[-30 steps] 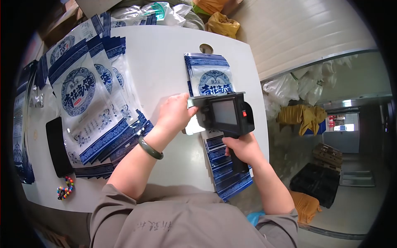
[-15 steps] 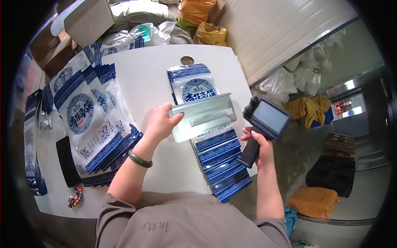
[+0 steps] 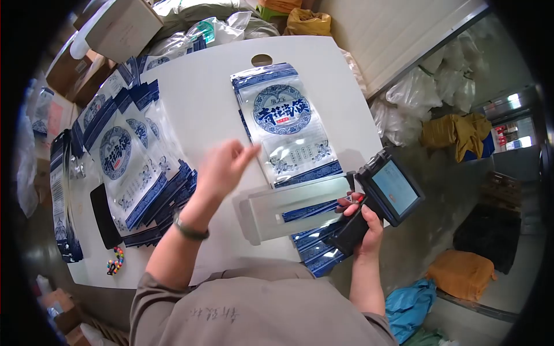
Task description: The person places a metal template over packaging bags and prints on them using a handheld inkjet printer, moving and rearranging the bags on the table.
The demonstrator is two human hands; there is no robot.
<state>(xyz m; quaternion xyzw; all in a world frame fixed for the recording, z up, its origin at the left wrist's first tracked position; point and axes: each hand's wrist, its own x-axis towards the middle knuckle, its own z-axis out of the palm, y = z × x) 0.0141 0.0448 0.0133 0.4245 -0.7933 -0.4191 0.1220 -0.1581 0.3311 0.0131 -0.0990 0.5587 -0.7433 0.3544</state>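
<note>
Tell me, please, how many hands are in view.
2: the left hand, blurred, above the table near the stacked pouches, and the right hand, gripping the black device by its handle. I see no others.

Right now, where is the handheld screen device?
Right of centre in the head view, the device is in the right hand, beside the translucent plate.

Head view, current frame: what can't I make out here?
Left hand, head view: blur hides whether it touches the bag stack.
Bag stack, head view: part of its lower end is covered by the pale plate and handheld device.
Handheld device, head view: any writing on its display is too small.
Orange sack, head view: cut off by the top edge.
</note>
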